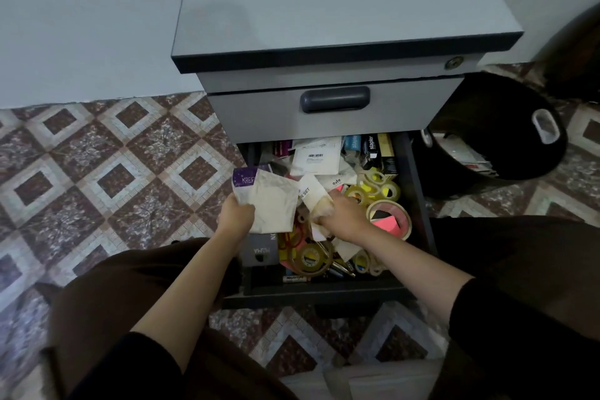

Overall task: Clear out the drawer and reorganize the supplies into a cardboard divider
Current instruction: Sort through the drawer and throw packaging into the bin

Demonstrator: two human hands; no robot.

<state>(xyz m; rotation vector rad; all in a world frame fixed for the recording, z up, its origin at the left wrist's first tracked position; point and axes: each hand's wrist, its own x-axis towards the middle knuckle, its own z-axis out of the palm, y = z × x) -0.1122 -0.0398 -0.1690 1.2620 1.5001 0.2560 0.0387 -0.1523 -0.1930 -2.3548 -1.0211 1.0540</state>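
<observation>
The lower drawer (418, 204) of a grey cabinet stands pulled out, crammed with supplies. My left hand (235, 216) grips a stack of cream plastic packets (276, 204) with a purple pack (245, 178) behind them, raised over the drawer's left side. My right hand (344, 213) is down in the middle of the drawer and grips a small clear packet with a white label (313, 196). Rolls of tape (376, 191) lie at the right, a larger roll (311, 258) near the front, and stapler boxes (371, 146) at the back.
The closed upper drawer with its dark handle (334, 99) overhangs the back of the open one. A black waste bin (493, 136) holding paper stands right of the cabinet. Patterned tile floor (113, 172) stretches to the left. My knees flank the drawer front.
</observation>
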